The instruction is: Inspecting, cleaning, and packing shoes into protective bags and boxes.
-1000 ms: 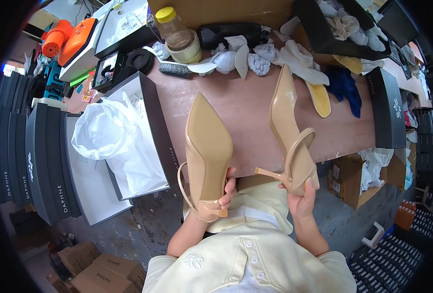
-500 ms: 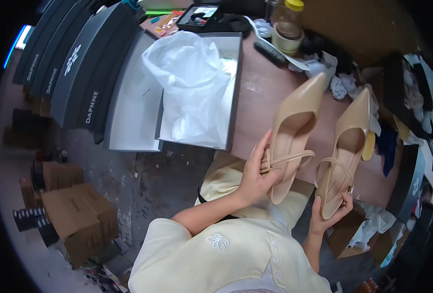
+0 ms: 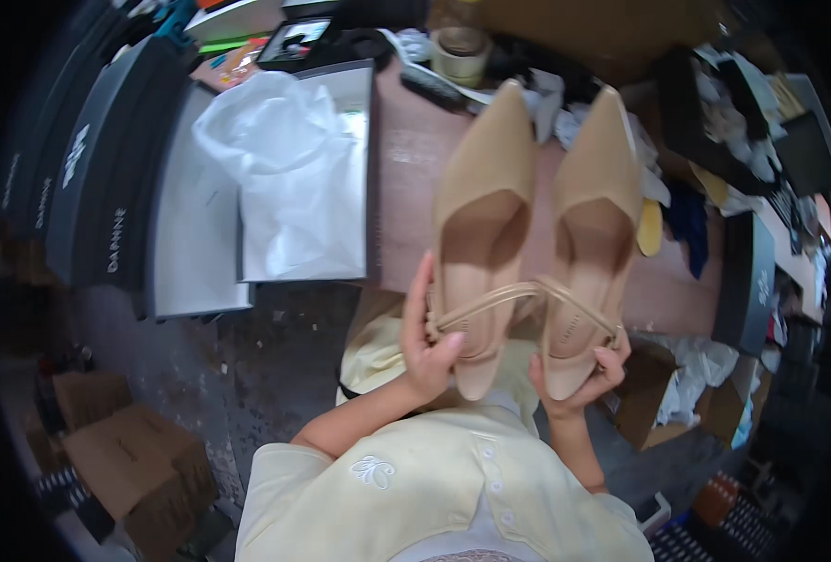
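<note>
Two beige pointed-toe shoes with thin straps are held up side by side, toes pointing away from me. My left hand [image 3: 428, 342] grips the left shoe [image 3: 484, 178] by its heel end, thumb on the insole edge and fingers along the outer side. Around the heel of the right shoe [image 3: 595, 178] my right hand [image 3: 584, 375] is closed, fingertips over the outer rim. The straps meet or overlap between the two shoes; I cannot tell which. To the left, an open shoe box [image 3: 370, 187] holds white tissue paper [image 3: 294, 169], with its lid [image 3: 195, 225] beside it.
Dark shoe boxes [image 3: 106, 178] stand in a row at the far left. Behind the shoes lie a black brush [image 3: 431, 91], a jar [image 3: 460, 56] and crumpled paper. Cartons [image 3: 139, 459] sit on the floor at lower left; another box with plastic [image 3: 697, 384] is at right.
Both shoes have come closer together and nearer the middle in front of me. The view has turned, so the box and table sit further left.
</note>
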The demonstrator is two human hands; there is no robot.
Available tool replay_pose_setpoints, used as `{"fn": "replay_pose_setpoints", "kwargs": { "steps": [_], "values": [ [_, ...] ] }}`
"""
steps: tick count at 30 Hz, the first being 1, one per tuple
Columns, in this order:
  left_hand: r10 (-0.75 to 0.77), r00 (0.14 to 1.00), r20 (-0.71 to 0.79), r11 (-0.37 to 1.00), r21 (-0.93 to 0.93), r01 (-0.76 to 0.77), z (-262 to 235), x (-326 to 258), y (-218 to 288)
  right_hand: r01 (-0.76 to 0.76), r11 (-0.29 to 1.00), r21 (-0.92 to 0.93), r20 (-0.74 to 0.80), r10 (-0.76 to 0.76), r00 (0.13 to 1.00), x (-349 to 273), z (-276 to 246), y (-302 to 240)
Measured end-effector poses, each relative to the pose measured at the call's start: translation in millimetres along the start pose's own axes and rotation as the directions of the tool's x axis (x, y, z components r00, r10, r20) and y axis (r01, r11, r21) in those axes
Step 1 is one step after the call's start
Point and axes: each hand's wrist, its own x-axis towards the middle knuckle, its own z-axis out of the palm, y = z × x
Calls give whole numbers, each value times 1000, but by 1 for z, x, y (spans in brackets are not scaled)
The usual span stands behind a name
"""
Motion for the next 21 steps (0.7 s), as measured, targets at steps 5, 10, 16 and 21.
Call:
{"fn": "replay_pose_setpoints", "kwargs": {
  "steps": [5, 10, 16, 21],
  "values": [
    [104, 993, -53, 994, -12, -105, 4, -9, -7, 77, 997, -7, -43, -78, 996, -3, 6, -3],
    [-72, 997, -3, 984, -164, 71, 8, -6, 1, 62, 998, -10, -41, -63, 997, -1, 2, -4],
    [-308, 948, 77, 937, -150, 316, -12, 21, 1, 23, 989, -147, 72, -13, 997, 5, -4, 8],
    [118, 962, 246, 373, 887, -273, -12, 36, -2, 60, 923, -380, 298, 61, 953, 4, -9, 17]
  ]
}}
